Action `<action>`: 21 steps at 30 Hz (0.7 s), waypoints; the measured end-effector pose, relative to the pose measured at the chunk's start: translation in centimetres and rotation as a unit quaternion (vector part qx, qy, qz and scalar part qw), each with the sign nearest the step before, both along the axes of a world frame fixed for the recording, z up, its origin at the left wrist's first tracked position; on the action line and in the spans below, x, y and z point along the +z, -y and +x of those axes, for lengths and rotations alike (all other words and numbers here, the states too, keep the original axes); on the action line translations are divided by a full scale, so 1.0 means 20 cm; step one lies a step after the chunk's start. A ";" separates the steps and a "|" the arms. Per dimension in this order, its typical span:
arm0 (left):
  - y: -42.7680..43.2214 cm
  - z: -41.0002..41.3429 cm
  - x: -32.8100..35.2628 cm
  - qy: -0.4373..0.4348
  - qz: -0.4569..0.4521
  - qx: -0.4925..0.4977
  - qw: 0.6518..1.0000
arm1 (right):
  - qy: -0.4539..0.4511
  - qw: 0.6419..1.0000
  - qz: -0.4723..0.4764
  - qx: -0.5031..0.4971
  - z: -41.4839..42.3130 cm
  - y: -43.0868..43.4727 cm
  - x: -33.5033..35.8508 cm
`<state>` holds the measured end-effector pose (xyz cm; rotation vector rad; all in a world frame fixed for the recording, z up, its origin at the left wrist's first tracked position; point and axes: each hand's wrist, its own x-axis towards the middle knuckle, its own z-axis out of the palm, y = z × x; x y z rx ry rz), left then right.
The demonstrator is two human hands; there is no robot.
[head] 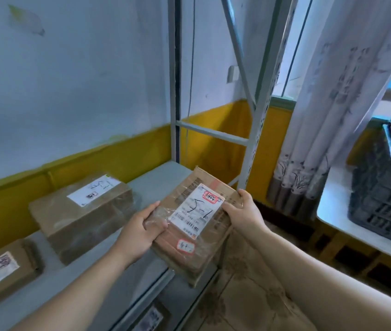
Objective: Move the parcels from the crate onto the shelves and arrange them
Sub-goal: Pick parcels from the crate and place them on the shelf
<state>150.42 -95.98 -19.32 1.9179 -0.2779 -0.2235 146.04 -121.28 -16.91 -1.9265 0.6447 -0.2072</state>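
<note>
1. Parcels go on the grey shelf, which lies under and beyond both hands, with bare room just ahead of them.
2. Well to the right of the right hand, the dark crate sits on a white tabletop. Something wrapped shows at its top, so more probably waits.
3. Left of the left hand, a labelled parcel and an end parcel already rest on the shelf.
4. A taped parcel is held over the shelf's front edge, not yet set down.
5. The left hand grips its left edge and the right hand its right edge.
</note>
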 end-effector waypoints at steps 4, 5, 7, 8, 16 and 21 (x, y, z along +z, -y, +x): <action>0.21 0.11 -0.03 -0.001 0.027 0.075 0.997 | -0.041 0.995 -0.051 0.079 0.20 0.22 -0.03; 0.24 0.15 -0.04 -0.004 0.027 0.097 0.995 | -0.050 0.993 -0.055 0.095 0.25 0.26 -0.04; 0.29 0.19 -0.06 -0.004 0.048 0.139 0.989 | -0.071 0.988 -0.050 0.124 0.35 0.31 -0.07; 0.30 0.22 -0.06 -0.004 0.063 0.154 0.986 | -0.081 0.986 -0.043 0.137 0.40 0.32 -0.08; 0.35 0.56 -0.14 -0.033 0.116 0.201 0.972 | -0.093 0.976 -0.030 0.195 0.89 0.33 -0.23; 0.40 0.86 -0.16 -0.015 0.157 0.214 0.964 | -0.098 0.954 -0.160 0.233 1.15 0.36 -0.27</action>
